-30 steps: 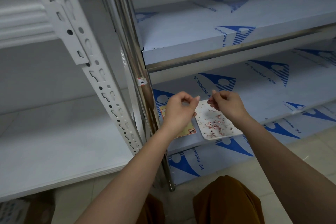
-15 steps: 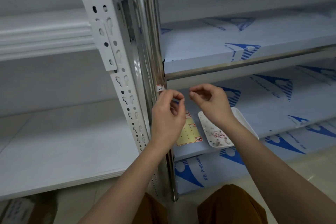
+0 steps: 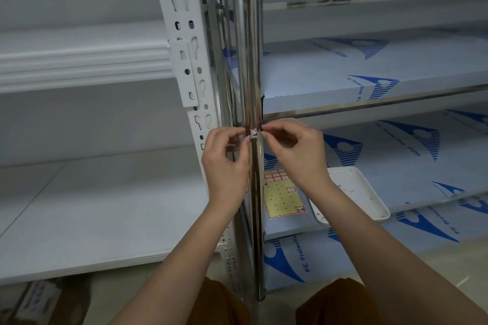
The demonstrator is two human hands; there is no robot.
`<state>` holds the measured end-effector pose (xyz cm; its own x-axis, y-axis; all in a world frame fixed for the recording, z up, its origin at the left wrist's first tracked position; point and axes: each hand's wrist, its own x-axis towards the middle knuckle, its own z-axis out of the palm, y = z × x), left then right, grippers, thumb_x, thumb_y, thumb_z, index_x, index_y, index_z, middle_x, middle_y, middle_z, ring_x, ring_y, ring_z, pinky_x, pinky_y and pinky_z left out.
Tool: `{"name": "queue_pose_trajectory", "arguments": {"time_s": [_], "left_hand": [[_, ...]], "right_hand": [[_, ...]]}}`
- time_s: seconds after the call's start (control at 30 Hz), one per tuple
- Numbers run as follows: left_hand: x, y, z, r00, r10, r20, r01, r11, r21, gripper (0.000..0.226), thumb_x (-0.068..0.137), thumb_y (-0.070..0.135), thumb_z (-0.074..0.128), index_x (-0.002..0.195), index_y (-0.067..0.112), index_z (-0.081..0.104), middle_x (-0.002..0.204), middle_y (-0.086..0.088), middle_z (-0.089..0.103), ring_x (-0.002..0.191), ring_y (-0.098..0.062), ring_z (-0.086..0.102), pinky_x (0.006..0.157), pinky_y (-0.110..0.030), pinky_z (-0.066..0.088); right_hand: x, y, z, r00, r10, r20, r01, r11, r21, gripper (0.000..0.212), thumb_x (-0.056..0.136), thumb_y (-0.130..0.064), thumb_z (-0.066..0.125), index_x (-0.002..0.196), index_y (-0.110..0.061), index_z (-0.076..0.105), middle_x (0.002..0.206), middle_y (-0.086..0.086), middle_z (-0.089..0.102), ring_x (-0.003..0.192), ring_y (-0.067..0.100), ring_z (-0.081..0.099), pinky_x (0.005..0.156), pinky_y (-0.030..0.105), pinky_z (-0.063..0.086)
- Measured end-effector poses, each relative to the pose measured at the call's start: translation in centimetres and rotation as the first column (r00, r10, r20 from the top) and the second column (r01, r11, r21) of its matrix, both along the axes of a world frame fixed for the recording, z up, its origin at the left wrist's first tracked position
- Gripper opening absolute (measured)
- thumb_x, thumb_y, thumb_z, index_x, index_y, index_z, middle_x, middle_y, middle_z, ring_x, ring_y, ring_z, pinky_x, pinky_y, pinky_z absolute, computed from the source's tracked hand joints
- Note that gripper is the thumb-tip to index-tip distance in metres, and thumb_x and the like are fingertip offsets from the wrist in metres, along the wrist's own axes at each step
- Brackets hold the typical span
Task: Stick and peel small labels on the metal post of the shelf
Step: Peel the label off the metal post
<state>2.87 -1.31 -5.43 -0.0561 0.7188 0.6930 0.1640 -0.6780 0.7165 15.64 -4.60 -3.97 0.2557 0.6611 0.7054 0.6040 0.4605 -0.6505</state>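
Head view: both hands at a small label (image 3: 254, 134) on the shiny metal post (image 3: 247, 60).
Left hand (image 3: 224, 163) and right hand (image 3: 295, 155) pinch the label's opposite edges with curled fingertips; yellow label sheet (image 3: 282, 198) and white tray (image 3: 364, 192) lie on the shelf below.

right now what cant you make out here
Head view only:
- Label on the metal post: writing too small to read; fingertips of left hand and right hand cover its ends.
- White tray: near part hidden by the right forearm.
- Label sheet: left edge behind the post.
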Motion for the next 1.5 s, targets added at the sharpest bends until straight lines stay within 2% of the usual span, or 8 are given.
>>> {"name": "queue_pose_trajectory", "arguments": {"time_s": [0.13, 0.4, 0.67, 0.87, 1.07, 1.27, 1.4, 1.5], "left_hand": [[0.1, 0.2, 0.2, 0.999, -0.029, 0.021, 0.030, 1.000, -0.010, 0.013, 0.083, 0.006, 0.070, 0.095, 0.008, 0.072, 0.096, 0.000, 0.061, 0.092, -0.013, 0.063, 0.080, -0.031, 0.055], [0.4, 0.7, 0.0, 0.999, -0.025, 0.042, 0.025, 1.000, -0.013, 0.016, 0.080, 0.004, 0.073, 0.093, 0.012, 0.075, 0.095, 0.001, 0.064, 0.094, -0.014, 0.065, 0.084, -0.040, 0.056], [0.4, 0.8, 0.2, 0.997, -0.048, 0.060, 0.050, 0.998, -0.027, 0.019, 0.078, 0.005, 0.074, 0.092, 0.018, 0.073, 0.090, 0.009, 0.062, 0.090, -0.016, 0.065, 0.082, -0.041, 0.057], [0.3, 0.8, 0.2, 0.994, -0.076, 0.079, 0.080, 0.995, -0.060, 0.017, 0.078, 0.003, 0.074, 0.090, 0.015, 0.075, 0.087, 0.005, 0.064, 0.086, -0.018, 0.066, 0.081, -0.042, 0.057], [0.1, 0.8, 0.3, 0.992, -0.085, 0.098, 0.092, 0.993, -0.068, 0.018, 0.077, 0.003, 0.075, 0.089, 0.017, 0.074, 0.085, 0.005, 0.063, 0.085, -0.019, 0.066, 0.080, -0.040, 0.057], [0.0, 0.8, 0.3, 0.993, -0.071, 0.097, 0.079, 0.994, -0.080, 0.016, 0.076, 0.001, 0.076, 0.089, 0.010, 0.073, 0.086, -0.002, 0.064, 0.084, -0.018, 0.067, 0.080, -0.034, 0.057], [-0.3, 0.9, 0.3, 0.992, -0.075, 0.097, 0.083, 0.993, -0.085, 0.015, 0.076, -0.001, 0.075, 0.088, 0.007, 0.073, 0.087, -0.004, 0.064, 0.085, -0.018, 0.067, 0.080, -0.032, 0.057], [-0.2, 0.7, 0.4, 0.993, -0.067, 0.098, 0.075, 0.994, -0.076, 0.014, 0.076, -0.003, 0.074, 0.087, 0.005, 0.073, 0.085, -0.003, 0.063, 0.082, -0.011, 0.065, 0.078, -0.025, 0.056]], "right_hand": [[-0.4, 0.2, 0.0, 0.997, -0.054, 0.060, 0.051, 0.997, 0.054, 0.013, 0.082, -0.009, 0.072, 0.095, -0.010, 0.075, 0.093, 0.003, 0.069, 0.088, 0.007, 0.065, 0.080, 0.015, 0.052], [-0.9, 0.4, -0.3, 0.985, -0.143, 0.099, 0.135, 0.987, 0.083, 0.014, 0.080, -0.015, 0.074, 0.094, -0.013, 0.076, 0.096, 0.003, 0.068, 0.090, 0.010, 0.064, 0.078, 0.032, 0.057], [-1.5, 0.6, -0.2, 0.974, -0.192, 0.118, 0.184, 0.980, 0.072, 0.011, 0.081, -0.018, 0.073, 0.089, -0.012, 0.076, 0.092, 0.001, 0.068, 0.081, 0.005, 0.063, 0.073, 0.029, 0.057], [-2.3, 0.4, -0.1, 0.938, -0.294, 0.181, 0.285, 0.956, 0.074, 0.012, 0.083, -0.024, 0.070, 0.088, -0.014, 0.073, 0.090, -0.002, 0.062, 0.073, 0.012, 0.061, 0.061, 0.038, 0.055], [-2.6, 0.6, 0.2, 0.892, -0.350, 0.285, 0.339, 0.937, 0.089, 0.012, 0.083, -0.023, 0.068, 0.086, -0.012, 0.072, 0.087, 0.001, 0.066, 0.070, 0.020, 0.065, 0.058, 0.040, 0.055], [-2.6, 0.9, 0.4, 0.828, -0.402, 0.391, 0.375, 0.915, 0.147, 0.009, 0.081, -0.019, 0.071, 0.081, -0.010, 0.069, 0.080, 0.005, 0.066, 0.056, 0.022, 0.061, 0.047, 0.030, 0.048], [-2.2, 1.1, 0.3, 0.793, -0.399, 0.460, 0.358, 0.917, 0.179, 0.011, 0.083, -0.019, 0.069, 0.081, -0.008, 0.067, 0.078, 0.006, 0.065, 0.052, 0.022, 0.059, 0.043, 0.030, 0.045], [-1.7, 1.3, 0.2, 0.788, -0.371, 0.491, 0.315, 0.929, 0.196, 0.015, 0.086, -0.022, 0.063, 0.083, -0.007, 0.066, 0.080, 0.007, 0.064, 0.055, 0.021, 0.059, 0.042, 0.033, 0.047]]}}
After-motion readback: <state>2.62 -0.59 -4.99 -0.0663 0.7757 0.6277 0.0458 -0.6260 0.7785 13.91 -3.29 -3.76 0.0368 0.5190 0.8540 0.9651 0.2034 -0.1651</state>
